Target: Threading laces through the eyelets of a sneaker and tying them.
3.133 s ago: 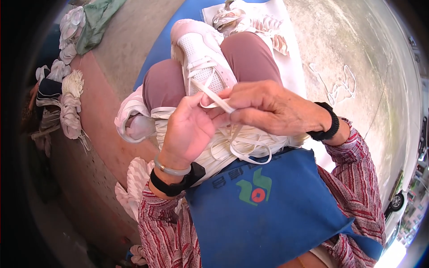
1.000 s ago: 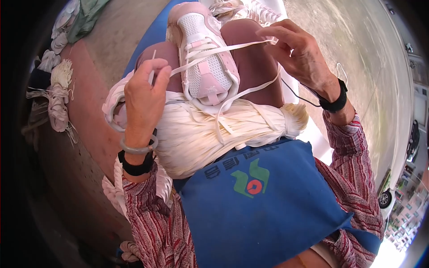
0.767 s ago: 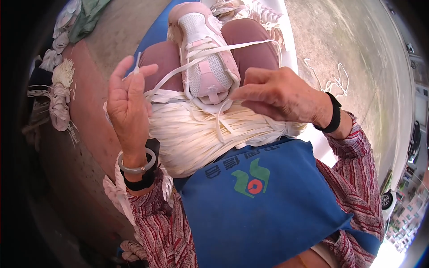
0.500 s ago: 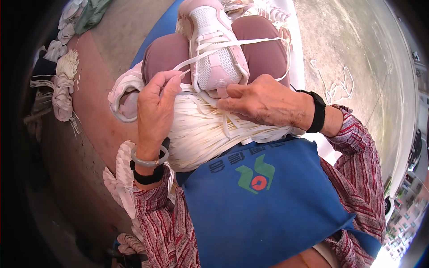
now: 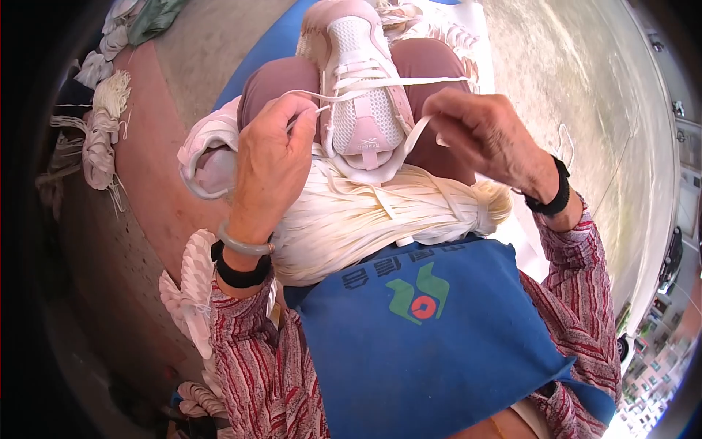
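Right hand [image 5: 479,135], moved: since half a second ago it has come up off the heel of the pink-and-white shoe [image 5: 364,113] to just beside your right knee [image 5: 428,58].
Apron [image 5: 439,358]: blue, spread over the near side of your lap.
Lace bundle [image 5: 373,223]: cream, lying across your lap along the apron's far edge.
Shoe's place: between your right knee and left knee [image 5: 280,82], toe pointing away from you, heel at the bundle's far edge.
Left hand [image 5: 278,150]: back turned up, wrist bent inward, fingers bunched and pinching a shoelace [image 5: 417,80] that crosses the shoe's tongue and runs over your right knee.
Right hand's pose: back up, fingers curled, pinching a lace strand [image 5: 415,139] that slants down to the heel.
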A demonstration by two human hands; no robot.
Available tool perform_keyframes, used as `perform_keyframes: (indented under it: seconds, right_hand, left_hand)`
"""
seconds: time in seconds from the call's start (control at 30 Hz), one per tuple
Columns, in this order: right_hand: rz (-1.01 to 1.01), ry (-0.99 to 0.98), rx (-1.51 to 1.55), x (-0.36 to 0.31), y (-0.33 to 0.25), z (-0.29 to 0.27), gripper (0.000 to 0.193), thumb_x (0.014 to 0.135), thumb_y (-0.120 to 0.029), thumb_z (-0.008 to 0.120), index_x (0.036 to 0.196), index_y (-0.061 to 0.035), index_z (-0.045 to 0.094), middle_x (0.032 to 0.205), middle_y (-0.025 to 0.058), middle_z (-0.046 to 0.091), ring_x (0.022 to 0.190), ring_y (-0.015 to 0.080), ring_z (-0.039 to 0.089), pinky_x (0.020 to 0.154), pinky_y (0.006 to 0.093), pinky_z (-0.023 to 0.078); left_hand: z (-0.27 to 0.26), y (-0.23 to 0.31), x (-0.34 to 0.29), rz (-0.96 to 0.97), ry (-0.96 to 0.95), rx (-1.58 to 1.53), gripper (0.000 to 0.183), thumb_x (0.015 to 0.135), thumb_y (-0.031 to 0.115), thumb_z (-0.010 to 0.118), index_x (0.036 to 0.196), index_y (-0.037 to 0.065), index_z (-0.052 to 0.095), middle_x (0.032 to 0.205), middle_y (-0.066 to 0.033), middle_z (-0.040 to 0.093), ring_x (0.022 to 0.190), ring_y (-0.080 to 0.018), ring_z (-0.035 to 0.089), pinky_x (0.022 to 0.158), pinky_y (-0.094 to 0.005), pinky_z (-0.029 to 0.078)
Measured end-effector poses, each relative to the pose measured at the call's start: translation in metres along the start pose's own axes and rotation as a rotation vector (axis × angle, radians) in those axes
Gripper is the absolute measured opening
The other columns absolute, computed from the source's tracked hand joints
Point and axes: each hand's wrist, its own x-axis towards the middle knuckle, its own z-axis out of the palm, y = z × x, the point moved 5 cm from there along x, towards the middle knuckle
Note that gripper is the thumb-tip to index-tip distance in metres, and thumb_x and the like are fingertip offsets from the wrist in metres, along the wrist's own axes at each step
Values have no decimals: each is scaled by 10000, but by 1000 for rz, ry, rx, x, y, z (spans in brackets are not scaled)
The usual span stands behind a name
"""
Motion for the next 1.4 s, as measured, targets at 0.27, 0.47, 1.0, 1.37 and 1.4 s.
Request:
perform_keyframes:
  seconds: [0.27, 0.47, 1.0, 1.37, 1.4]
  right_hand:
    - [-56, 230, -416, 0, 29, -14, 171, 821, -6, 644, 987, -42, 666, 933, 113, 659, 748, 299, 680, 609, 365, 552]
    - [-143, 135, -355, -4, 7, -2, 271, 768, -4, 679, 1028, -71, 649, 1050, 66, 608, 764, 263, 669, 617, 354, 554]
    - [-149, 227, -285, 1, 4, -7, 114, 849, -70, 630, 955, -46, 663, 976, 110, 603, 728, 298, 645, 625, 379, 547]
    - [-137, 18, -348, 2, 15, 15, 177, 750, 18, 641, 917, 13, 584, 966, 111, 542, 761, 292, 633, 637, 363, 552]
    - [-158, 23, -355, 1, 14, 15, 183, 757, 24, 641, 929, 8, 581, 947, 111, 545, 764, 294, 630, 641, 365, 546]
  left_hand:
    - [6, -9, 18, 21, -136, -19, 186, 919, 132, 538, 949, -28, 627, 930, -188, 644, 798, -335, 633, 771, -385, 493]
    - [7, -9, 23, -337, -311, -223, 202, 966, 190, 548, 995, 8, 631, 1048, -40, 623, 621, -84, 608, 442, -203, 483]
    - [0, -8, 32, 66, -204, 39, 194, 911, 135, 553, 916, -42, 632, 893, -92, 640, 822, -167, 665, 528, -282, 563]
    - [10, -17, 29, -8, -284, 35, 166, 951, 150, 570, 936, -2, 634, 1036, -34, 624, 839, -100, 636, 585, -208, 549]
    - [10, -18, 27, -10, -282, 35, 166, 951, 150, 570, 936, -2, 634, 1036, -34, 624, 839, -100, 636, 585, -208, 549]
